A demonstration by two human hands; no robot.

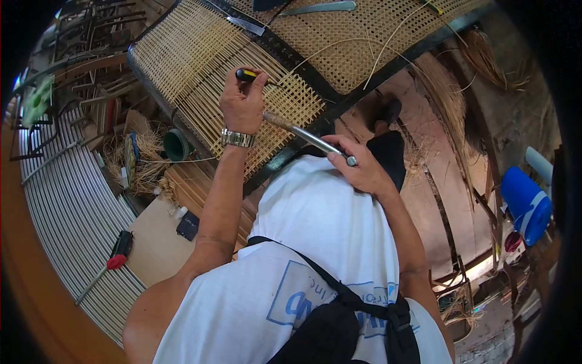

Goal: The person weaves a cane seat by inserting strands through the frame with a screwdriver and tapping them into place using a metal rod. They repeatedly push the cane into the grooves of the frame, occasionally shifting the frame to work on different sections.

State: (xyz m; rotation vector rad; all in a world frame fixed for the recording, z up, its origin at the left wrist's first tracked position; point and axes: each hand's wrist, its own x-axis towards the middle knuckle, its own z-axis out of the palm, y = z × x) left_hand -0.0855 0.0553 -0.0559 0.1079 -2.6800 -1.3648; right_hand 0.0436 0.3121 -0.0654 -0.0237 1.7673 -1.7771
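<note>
My left hand (242,106), with a metal watch (237,138) on its wrist, is closed around a thin-shafted hand tool with a black-and-yellow handle (247,74). The tool's tip points right, over the half-woven cane panel (212,91). Below that tip, strands cross in an open weave, while the panel's middle shows mostly parallel strands. My right hand (362,167) grips one end of a shiny metal rod (309,138) near my lap. The rod slants up and left, its brownish far end over the woven strands beside my left hand.
A dark frame (291,64) divides this panel from a finely woven one (345,64). On the panels lie a flat blade (245,25), another metal strip (321,8) and loose cane strands. A green container (176,144), cane scraps and metal rods are at left; a blue container (526,206) stands right.
</note>
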